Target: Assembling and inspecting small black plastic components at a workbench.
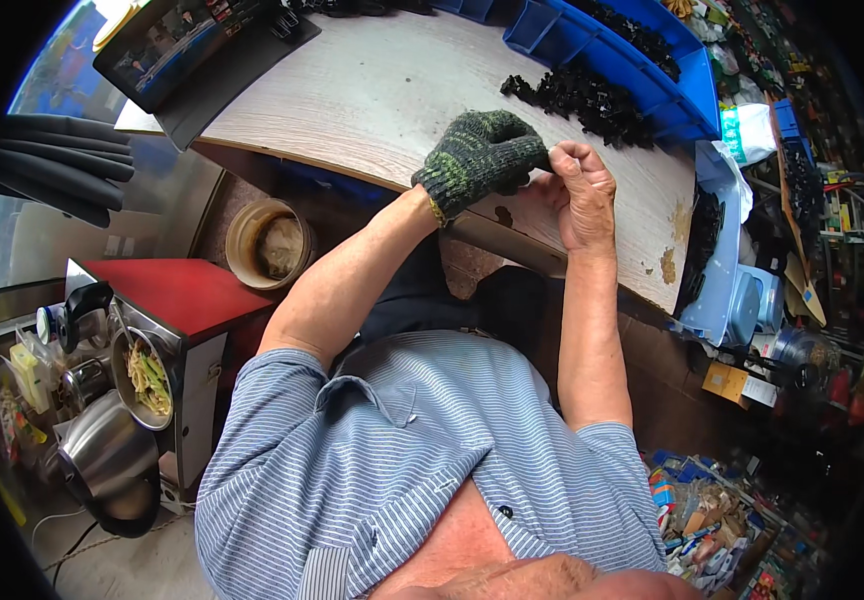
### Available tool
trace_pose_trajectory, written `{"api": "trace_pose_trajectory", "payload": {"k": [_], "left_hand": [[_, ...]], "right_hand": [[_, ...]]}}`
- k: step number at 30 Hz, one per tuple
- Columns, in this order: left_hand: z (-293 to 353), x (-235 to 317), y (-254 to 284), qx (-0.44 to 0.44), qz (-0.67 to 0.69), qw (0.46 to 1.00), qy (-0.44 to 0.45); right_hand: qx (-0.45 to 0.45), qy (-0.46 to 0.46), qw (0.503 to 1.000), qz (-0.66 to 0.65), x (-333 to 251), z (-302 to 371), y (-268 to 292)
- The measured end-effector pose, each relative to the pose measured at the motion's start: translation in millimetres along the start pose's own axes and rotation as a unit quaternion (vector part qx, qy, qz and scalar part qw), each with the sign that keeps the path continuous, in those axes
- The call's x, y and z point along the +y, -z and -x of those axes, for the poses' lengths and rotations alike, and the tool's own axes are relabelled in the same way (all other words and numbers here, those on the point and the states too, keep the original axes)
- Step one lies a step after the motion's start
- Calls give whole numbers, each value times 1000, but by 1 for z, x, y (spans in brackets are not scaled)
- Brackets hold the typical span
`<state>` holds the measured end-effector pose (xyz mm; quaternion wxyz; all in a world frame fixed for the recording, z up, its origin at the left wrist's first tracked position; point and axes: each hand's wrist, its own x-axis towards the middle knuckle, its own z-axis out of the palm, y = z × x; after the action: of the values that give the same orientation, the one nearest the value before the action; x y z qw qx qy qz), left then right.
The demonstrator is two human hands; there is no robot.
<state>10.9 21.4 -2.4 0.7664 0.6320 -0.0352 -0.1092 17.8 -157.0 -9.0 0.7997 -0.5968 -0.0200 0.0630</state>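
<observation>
My left hand [487,155] wears a dark green and black knitted glove, its fingers curled closed near the table's front edge. Close beside it, on the right, is my bare right hand [584,195], thumb and fingers bent together in a pinch. The fingertips of both hands nearly meet. Whatever lies between them is too small or too hidden to name. Just beyond the hands, a heap of small black parts [592,105] lies on the pale wood-grain table [352,85].
Blue plastic bins [552,40] with more black parts stand at the table's far right. A screen on a dark stand [187,60] is at the far left. A round bucket [242,245], a red-topped cabinet [167,290], a bowl of food [142,380] and a kettle [112,450] are to the left.
</observation>
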Motion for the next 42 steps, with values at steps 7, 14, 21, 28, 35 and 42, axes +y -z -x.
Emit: {"api": "trace_pose_trajectory", "payload": {"k": [7,14,21,28,35,42], "left_hand": [[7,-7,-3,61,59,995,-62],[11,-10,-8,67,100,991,-54],[9,-7,-1,22,59,997,-34],[-46,5,42,131,-482,809,-310],[-85,11,54,4,-694,673,-257],[-80,1,62,17,-670,682,-294]], "right_hand": [[-56,-86,988,113,-14,-3,0],[-25,-18,995,95,0,1,-5],[-19,-8,996,82,-2,5,-6],[75,-35,997,-1,-9,9,24],[346,8,937,-48,-61,-1,122],[380,-23,924,-28,-53,6,140]]}}
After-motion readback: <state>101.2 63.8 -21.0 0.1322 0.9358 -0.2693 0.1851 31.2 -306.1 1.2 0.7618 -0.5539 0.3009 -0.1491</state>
